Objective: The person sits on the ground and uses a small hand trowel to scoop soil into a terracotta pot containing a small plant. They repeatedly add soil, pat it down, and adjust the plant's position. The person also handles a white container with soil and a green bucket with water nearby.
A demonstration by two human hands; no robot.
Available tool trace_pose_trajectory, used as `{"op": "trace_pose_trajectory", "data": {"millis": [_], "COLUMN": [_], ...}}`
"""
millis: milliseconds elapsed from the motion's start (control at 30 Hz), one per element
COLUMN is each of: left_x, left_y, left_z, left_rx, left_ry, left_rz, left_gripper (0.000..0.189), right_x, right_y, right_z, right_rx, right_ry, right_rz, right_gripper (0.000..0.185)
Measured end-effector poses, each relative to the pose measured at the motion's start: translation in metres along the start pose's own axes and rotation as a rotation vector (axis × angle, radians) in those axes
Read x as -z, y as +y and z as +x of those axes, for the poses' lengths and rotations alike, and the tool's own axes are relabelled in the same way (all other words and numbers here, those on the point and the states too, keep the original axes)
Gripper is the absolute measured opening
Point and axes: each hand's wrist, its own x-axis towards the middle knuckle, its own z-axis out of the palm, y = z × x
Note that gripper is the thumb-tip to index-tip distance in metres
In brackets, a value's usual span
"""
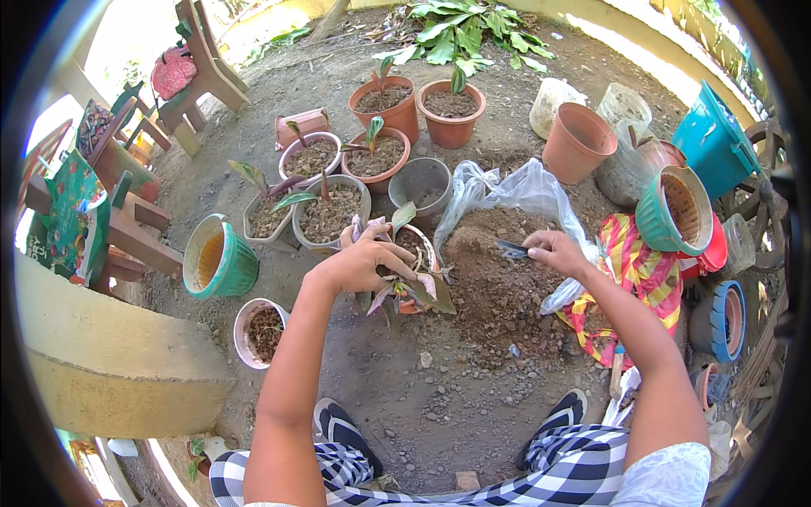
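Note:
My left hand [370,258] is over a small pot, fingers curled around the stems and leaves of a plant [437,291] with pink-edged leaves. Part of the pot [418,239] shows its pale rim and soil; the leaves and my fingers hide the rest. In my right hand [559,253] is a small hand trowel [512,249], its dark blade touching the slope of a heap of loose brown soil [481,272]. The heap lies just right of the pot, partly on a clear plastic bag [529,184].
Several potted seedlings [329,209] stand beyond my left hand. Other containers include a grey pot [421,184], green pot [228,260], white pot [258,333], terracotta-coloured pot [578,142] and teal bin [713,146]. A wooden-handled tool [616,374] lies by the striped plastic bag [646,272]. A concrete ledge [120,355] juts in at left.

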Motion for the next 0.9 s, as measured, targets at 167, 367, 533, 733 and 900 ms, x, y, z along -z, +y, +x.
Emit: {"op": "trace_pose_trajectory", "data": {"millis": [167, 367, 533, 733, 900], "left_x": [-0.006, -0.01, -0.007, -0.01, -0.01], "left_y": [-0.004, -0.002, -0.003, -0.013, -0.026], "left_z": [-0.013, -0.01, -0.015, -0.007, 0.003], "left_rx": [0.026, 0.002, 0.014, -0.066, -0.009], "left_ry": [0.025, 0.067, 0.073, 0.201, 0.421], "left_rz": [-0.013, -0.015, 0.004, -0.017, -0.177], "left_gripper": [0.046, 0.049, 0.045, 0.037, 0.029], "right_x": [0.018, -0.016, -0.071, -0.089, -0.066], "right_y": [-0.085, -0.17, -0.235, -0.215, -0.232], "right_z": [0.01, 0.017, 0.017, 0.034, 0.037], "right_rx": [0.009, 0.185, 0.425, 0.725, 0.602], "right_ry": [-0.096, 0.071, 0.162, 0.35, 0.252], "right_rz": [-0.054, -0.812, -1.149, -1.226, -1.101], "right_gripper": [0.02, 0.021, 0.012, 0.009, 0.013]}}
